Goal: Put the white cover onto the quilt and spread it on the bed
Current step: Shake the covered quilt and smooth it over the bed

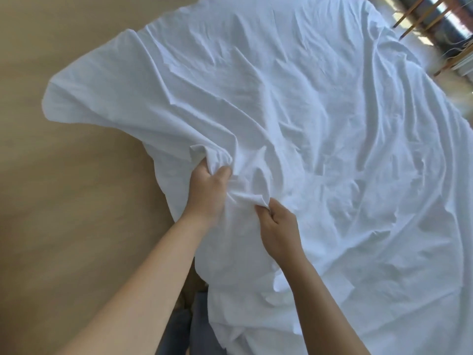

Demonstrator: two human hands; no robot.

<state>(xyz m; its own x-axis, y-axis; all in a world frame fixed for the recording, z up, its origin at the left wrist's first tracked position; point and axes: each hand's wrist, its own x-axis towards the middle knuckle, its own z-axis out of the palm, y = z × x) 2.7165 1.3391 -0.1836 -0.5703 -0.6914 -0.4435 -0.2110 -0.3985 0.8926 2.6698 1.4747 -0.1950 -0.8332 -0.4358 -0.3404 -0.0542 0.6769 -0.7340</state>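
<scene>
The white cover (307,111) fills most of the frame, lying rumpled from the bottom centre to the top and right. Its left edge runs as a wavy line from the upper middle down to the lower centre, with one broad flap jutting out at middle left over the tan floor (64,201). That floor takes up the whole left side of the frame, bare and open beside the fabric. Near the lower centre, the left hand (207,193) grips a bunched fold of the cover close to that left edge, fingers curled into the cloth. Just to its right and a little lower, the right hand (277,228) pinches a second small peak of fabric. At the upper right corner, slanted wooden legs (419,14) stand near the cover's far edge, blurred and cut off by the frame. The bed is wholly hidden under the cloth, and whether the quilt is inside cannot be told. Grey-blue clothing (184,329) shows at the bottom edge.
</scene>
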